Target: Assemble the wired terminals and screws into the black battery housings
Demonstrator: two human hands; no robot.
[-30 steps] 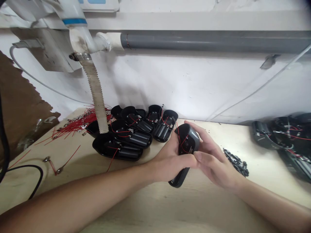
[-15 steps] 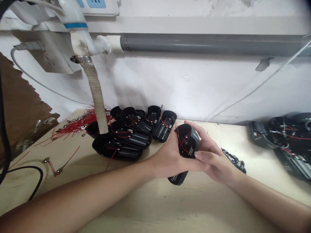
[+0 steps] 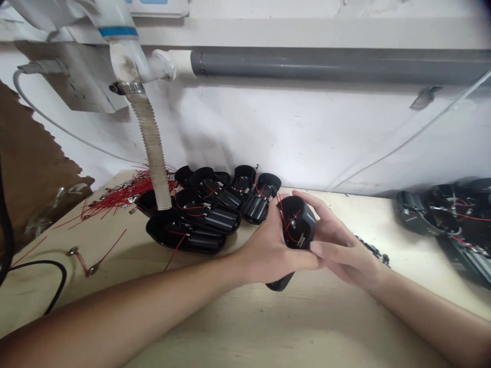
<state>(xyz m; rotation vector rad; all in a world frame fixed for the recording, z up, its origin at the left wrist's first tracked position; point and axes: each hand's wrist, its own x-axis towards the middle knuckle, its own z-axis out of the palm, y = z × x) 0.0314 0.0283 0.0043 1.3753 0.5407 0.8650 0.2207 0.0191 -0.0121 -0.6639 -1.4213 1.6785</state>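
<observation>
Both hands hold one black plastic housing (image 3: 303,217) above the table, its rounded hollow end up and its narrow end pointing down toward me. Red wires and a small metal contact show inside the hollow. My left hand (image 3: 276,250) wraps round its middle, thumb across the front. From the right side, my right hand (image 3: 339,250) grips it, thumb near the left thumb and fingers behind. Much of the housing's middle is covered by the hands. Just left of them lie several similar black housings (image 3: 220,217) with red wires and battery bays.
A pile of red wires with metal contacts (image 3: 126,197) lies at the left rear, beneath a ribbed hose (image 3: 153,148). Small dark metal parts (image 3: 378,253) sit behind my right wrist. More wired housings (image 3: 448,214) are stacked at far right. A grey pipe (image 3: 307,66) runs along the wall.
The hands and the housing stay almost in place, with only a slight shift of the right hand. The whole view has moved a little.
</observation>
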